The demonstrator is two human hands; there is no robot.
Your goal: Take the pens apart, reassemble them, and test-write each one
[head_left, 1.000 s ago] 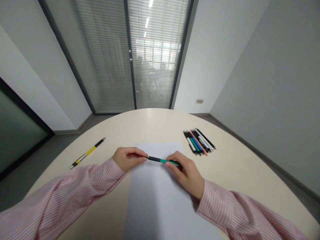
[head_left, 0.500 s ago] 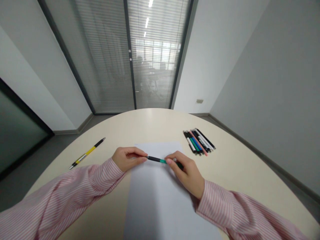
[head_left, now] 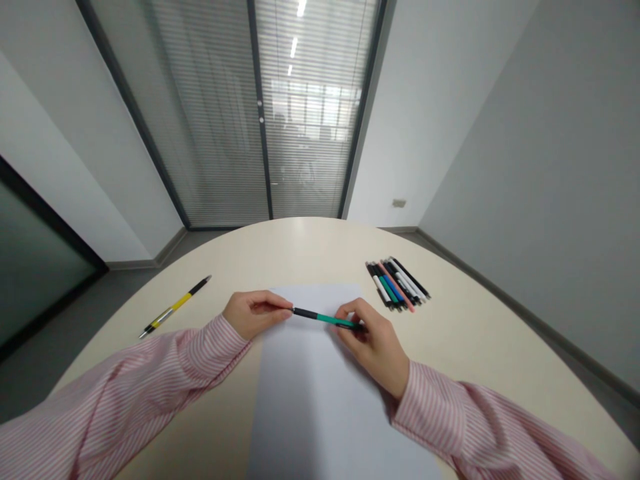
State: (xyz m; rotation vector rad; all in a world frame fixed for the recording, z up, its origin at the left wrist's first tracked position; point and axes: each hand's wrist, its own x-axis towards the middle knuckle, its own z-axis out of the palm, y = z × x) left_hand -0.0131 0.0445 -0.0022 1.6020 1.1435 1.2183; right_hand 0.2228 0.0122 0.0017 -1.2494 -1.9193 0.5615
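Left hand (head_left: 255,313): thumb and finger pinched on dark tip of green-and-black pen (head_left: 316,316). Right hand (head_left: 373,340): fingers curled, gripping pen's other end. Pen thin, smooth, above flat white paper (head_left: 310,400). Striped pink-white sleeves, wrinkly. Yellow-black pen (head_left: 175,307) near left arm. Pen row (head_left: 397,283) beyond right hand.

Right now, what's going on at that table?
A person's two bare hands hold a green and black pen above a sheet of paper. The left hand pinches one end, and the right hand has the other. A yellow and black pen lies by itself on the table, off to the left, and a row of pens in several colors lies to the right.
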